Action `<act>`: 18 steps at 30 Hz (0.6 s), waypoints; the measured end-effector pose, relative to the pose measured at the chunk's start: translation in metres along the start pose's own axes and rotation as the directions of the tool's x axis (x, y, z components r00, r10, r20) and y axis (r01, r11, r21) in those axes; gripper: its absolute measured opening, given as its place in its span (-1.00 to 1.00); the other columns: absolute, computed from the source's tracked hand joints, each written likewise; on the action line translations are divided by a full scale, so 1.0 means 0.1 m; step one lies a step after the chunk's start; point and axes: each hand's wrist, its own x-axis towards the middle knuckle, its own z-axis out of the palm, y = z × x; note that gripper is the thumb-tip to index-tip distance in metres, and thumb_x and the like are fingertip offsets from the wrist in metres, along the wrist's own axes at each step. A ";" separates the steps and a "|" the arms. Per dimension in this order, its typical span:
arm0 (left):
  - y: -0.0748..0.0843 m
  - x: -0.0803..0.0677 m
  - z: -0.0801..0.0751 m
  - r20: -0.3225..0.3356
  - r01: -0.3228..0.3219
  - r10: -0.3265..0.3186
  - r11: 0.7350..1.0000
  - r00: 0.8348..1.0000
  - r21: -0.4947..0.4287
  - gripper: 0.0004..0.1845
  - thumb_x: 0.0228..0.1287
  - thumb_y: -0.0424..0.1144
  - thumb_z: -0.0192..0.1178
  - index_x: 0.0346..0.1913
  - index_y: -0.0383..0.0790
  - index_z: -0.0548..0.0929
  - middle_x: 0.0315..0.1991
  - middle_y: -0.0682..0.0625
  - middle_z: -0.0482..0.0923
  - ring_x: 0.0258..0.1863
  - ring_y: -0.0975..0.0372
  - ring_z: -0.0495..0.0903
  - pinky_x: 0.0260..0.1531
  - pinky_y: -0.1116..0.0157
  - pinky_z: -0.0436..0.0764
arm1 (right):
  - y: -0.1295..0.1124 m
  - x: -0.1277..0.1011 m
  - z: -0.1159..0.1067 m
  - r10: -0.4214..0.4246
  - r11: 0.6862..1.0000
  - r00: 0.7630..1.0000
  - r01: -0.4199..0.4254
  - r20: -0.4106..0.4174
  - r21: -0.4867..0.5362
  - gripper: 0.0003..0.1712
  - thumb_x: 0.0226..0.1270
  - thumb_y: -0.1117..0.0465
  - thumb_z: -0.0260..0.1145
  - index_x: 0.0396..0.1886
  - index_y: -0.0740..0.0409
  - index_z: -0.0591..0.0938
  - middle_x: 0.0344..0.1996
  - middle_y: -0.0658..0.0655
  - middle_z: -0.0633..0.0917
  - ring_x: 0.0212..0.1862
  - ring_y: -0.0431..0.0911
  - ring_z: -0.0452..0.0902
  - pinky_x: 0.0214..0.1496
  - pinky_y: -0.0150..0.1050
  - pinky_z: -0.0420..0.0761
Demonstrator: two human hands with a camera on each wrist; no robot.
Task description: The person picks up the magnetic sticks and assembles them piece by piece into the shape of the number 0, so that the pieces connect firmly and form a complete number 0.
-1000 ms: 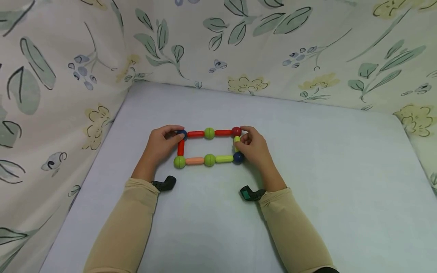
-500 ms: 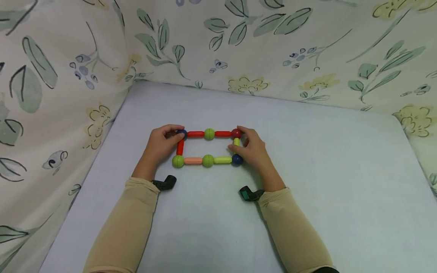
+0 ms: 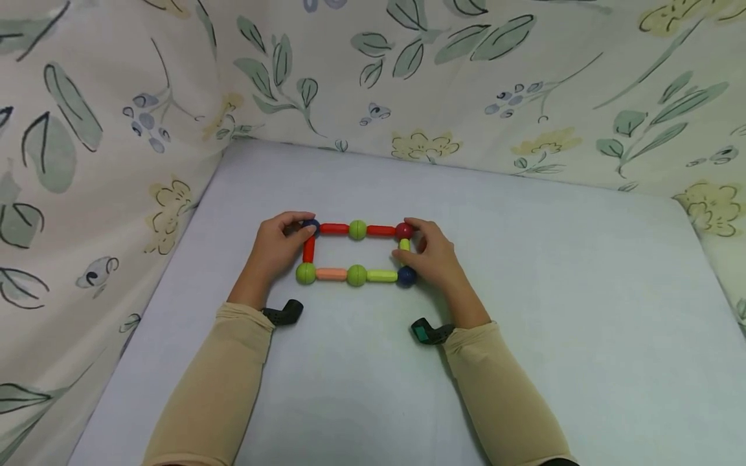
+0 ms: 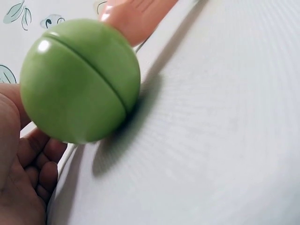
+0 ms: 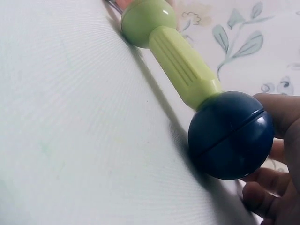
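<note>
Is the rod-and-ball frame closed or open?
Closed: the frame forms a full rectangle, rods meeting balls at all four corners.

Probably a home play corner. Floral cloth curtains the pale table on three sides. Toy rods lie central.

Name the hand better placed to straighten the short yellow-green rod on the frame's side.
Right hand: it rests against the short yellow-green rod; the left hand sits at the opposite end.
</note>
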 end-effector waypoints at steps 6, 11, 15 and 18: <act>-0.01 0.00 0.00 0.002 -0.002 0.002 1.000 1.000 0.003 -0.68 0.35 -0.11 0.26 0.13 -0.03 0.66 -0.10 -0.05 0.58 -0.15 0.12 0.43 -0.15 0.20 0.43 | 0.00 -0.02 0.00 -0.011 1.000 1.000 0.011 0.000 0.009 -0.24 0.21 -0.03 0.39 0.41 -0.10 0.39 0.12 0.07 0.48 -0.05 -0.01 0.37 -0.16 -0.14 0.38; 0.00 0.00 0.00 0.015 0.004 -0.004 1.000 1.000 -0.001 -0.68 0.34 -0.10 0.27 0.11 -0.02 0.67 -0.12 -0.04 0.59 -0.16 0.12 0.43 -0.16 0.20 0.42 | 0.01 -0.02 -0.01 -0.021 1.000 1.000 0.021 -0.014 0.022 -0.25 0.23 -0.01 0.39 0.41 -0.08 0.38 0.13 0.08 0.49 -0.08 -0.02 0.38 -0.17 -0.16 0.40; 0.00 0.00 0.00 0.025 0.017 -0.017 1.000 1.000 0.003 -0.68 0.33 -0.09 0.27 0.11 -0.01 0.67 -0.12 -0.04 0.58 -0.15 0.12 0.43 -0.16 0.20 0.42 | 0.01 -0.01 -0.01 -0.031 0.999 0.999 0.032 -0.025 0.039 -0.26 0.24 0.01 0.39 0.41 -0.08 0.38 0.13 0.09 0.49 -0.11 -0.02 0.38 -0.18 -0.16 0.39; 0.00 0.00 0.00 0.033 0.032 -0.032 0.999 0.999 0.003 -0.66 0.33 -0.07 0.28 0.12 0.00 0.66 -0.10 -0.04 0.57 -0.12 0.11 0.42 -0.12 0.18 0.42 | 0.00 -0.01 -0.01 -0.033 0.998 0.999 0.034 -0.023 0.044 -0.25 0.23 -0.01 0.41 0.41 -0.08 0.38 0.12 0.08 0.49 -0.12 -0.02 0.38 -0.20 -0.16 0.39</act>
